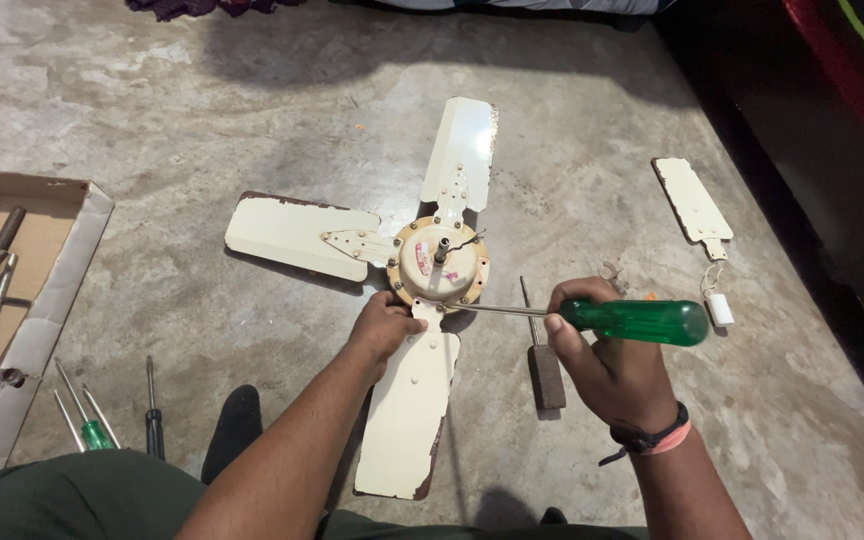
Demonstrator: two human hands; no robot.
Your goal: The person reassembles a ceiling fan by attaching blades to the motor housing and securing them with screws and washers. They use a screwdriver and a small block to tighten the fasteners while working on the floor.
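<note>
Right hand seemingly fisted around screwdriver

At the centre of the frame a cream-coloured metal ceiling fan with three blades lies on the grey concrete floor. The left hand grips its round hub's lower edge, while the right hand holds a long green-handled screwdriver, tip at the hub. A detached cream blade lies at right.

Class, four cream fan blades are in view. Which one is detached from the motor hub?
The blade lying alone at the far right, beside the dark furniture. The other three are attached to the hub; this one touches nothing.
</note>
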